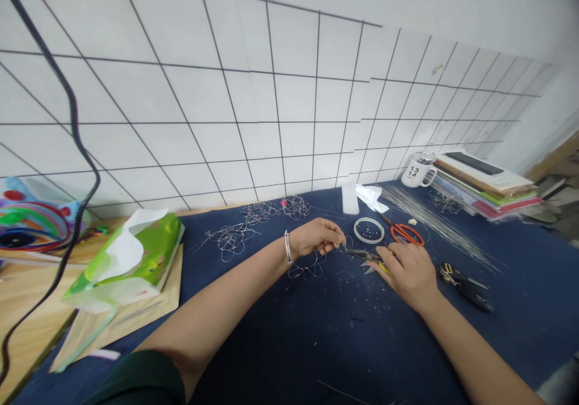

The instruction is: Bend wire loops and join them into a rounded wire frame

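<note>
My left hand (319, 237), with a silver bangle at its wrist, is closed with fingertips pinched on a thin wire. Just below that hand hangs or lies a looped wire piece (308, 267); whether it is joined to the pinched wire I cannot tell. My right hand (409, 272) is wrapped round a pair of pliers (362, 254) with yellow on the handles. The dark jaws point left, close to my left fingertips; whether they touch the wire is too small to see. Beyond the pliers sits a round white-rimmed dish (368, 230) with small beads inside.
Orange-handled scissors (406, 234) and black-handled cutters (465, 287) lie near my right hand. Long straight wires (434, 221) stretch behind. Bent wire shapes (233, 239) lie at left, beyond a green tissue pack (136, 254). A white mug (417, 171) stands by stacked books (488, 182).
</note>
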Action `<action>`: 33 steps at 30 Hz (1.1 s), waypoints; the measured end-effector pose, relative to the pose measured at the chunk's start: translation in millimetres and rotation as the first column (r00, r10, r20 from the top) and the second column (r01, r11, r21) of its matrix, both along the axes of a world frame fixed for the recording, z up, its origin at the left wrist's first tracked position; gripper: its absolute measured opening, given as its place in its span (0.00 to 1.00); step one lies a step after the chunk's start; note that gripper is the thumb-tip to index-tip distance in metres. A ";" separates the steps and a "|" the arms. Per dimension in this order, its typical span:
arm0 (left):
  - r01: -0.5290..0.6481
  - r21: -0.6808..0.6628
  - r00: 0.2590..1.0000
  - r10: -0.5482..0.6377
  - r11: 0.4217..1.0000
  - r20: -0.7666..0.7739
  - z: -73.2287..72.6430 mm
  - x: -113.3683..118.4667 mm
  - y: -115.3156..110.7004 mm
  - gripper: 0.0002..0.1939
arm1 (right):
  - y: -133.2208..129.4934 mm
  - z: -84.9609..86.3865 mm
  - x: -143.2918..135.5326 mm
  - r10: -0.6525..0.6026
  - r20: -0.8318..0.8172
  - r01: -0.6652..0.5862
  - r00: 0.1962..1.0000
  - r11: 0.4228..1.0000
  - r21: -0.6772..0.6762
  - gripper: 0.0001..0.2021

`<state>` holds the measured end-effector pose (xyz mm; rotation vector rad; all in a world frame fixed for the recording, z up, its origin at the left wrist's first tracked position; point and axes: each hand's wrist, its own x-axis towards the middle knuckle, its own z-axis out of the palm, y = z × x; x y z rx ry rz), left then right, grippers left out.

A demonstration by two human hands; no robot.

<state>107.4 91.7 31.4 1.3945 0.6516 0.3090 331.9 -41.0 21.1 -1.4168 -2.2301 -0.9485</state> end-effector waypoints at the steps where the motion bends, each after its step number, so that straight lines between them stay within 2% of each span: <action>1: 0.000 -0.004 1.000 0.000 1.000 -0.004 0.3 -0.2 0.1 0.08 | 0.4 -0.5 0.1 0.004 -0.003 -0.004 1.000 1.000 0.001 0.14; 23: 0.039 -0.019 0.999 -0.039 0.999 0.000 -1.6 -1.1 0.9 0.07 | 0.9 -0.4 -2.0 0.019 0.012 -0.019 1.000 1.000 0.023 0.13; 29: 0.008 0.046 0.999 -0.006 0.999 -0.032 2.1 -0.3 -1.2 0.08 | -0.9 -0.6 -2.6 0.020 0.033 -0.021 0.999 1.000 0.021 0.13; 33: 0.009 0.143 1.000 -0.005 0.990 -0.030 4.2 0.0 -2.6 0.08 | -1.9 0.0 -4.5 0.026 0.040 -0.026 0.999 1.000 -0.003 0.13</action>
